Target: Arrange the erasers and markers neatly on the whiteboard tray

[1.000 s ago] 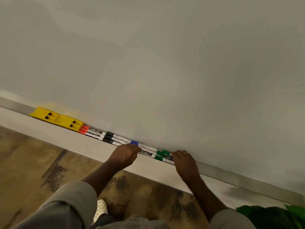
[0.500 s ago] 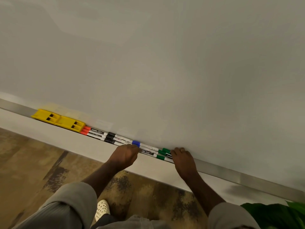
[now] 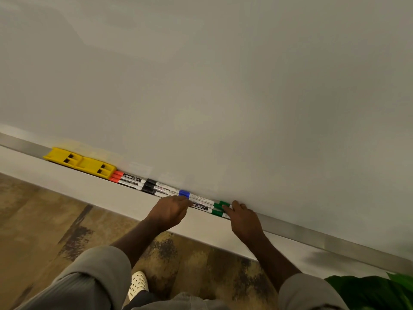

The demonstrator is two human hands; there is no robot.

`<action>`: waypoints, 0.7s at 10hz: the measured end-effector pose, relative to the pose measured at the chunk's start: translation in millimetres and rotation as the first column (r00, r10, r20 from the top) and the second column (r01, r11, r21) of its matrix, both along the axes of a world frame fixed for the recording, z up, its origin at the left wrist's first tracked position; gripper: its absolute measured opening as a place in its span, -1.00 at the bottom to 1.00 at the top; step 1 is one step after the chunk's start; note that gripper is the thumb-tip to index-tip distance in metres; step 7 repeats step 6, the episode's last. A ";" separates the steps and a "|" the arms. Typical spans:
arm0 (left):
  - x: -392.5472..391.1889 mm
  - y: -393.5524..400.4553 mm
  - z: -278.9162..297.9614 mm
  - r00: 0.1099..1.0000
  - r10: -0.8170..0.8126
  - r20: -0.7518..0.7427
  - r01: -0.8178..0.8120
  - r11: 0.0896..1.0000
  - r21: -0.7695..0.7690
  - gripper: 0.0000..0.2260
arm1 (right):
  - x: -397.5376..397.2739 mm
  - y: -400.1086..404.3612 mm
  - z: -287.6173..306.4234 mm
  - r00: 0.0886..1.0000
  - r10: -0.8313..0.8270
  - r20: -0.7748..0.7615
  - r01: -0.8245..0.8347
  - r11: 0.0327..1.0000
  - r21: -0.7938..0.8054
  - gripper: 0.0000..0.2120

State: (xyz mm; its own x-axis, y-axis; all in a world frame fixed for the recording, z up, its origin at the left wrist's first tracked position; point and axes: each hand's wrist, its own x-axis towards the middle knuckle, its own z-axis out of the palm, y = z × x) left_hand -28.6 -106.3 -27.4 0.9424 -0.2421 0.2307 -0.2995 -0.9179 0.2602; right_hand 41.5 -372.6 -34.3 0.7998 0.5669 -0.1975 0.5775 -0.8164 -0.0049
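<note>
Two yellow erasers (image 3: 62, 156) (image 3: 96, 168) lie end to end at the left of the metal whiteboard tray (image 3: 312, 239). To their right a row of markers runs along the tray: red-capped markers (image 3: 126, 178), black-capped markers (image 3: 152, 186), a blue-capped marker (image 3: 184, 193) and green-capped markers (image 3: 217, 209). My left hand (image 3: 170, 211) is curled, its fingertips on the marker just below the blue cap. My right hand (image 3: 244, 220) lies flat, its fingertips pressed on the right ends of the green-capped markers. Both hands hide parts of the markers.
The whiteboard (image 3: 223, 97) rises right behind the tray. Below the tray runs a pale wall strip, then a mottled brown floor (image 3: 44, 220). My knee and a white shoe (image 3: 138, 284) are at the bottom. Green leaves (image 3: 371, 291) sit at the bottom right.
Hardly anything moved. Both hands stay on the marker row, and my right fingertips have crept slightly left along the green-capped markers.
</note>
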 end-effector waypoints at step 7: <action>7.9 -3.4 -8.1 0.999 0.029 -0.042 -0.028 0.999 0.031 -0.83 | 4.9 -18.6 -23.7 0.995 -0.055 0.088 0.043 0.990 0.132 -0.50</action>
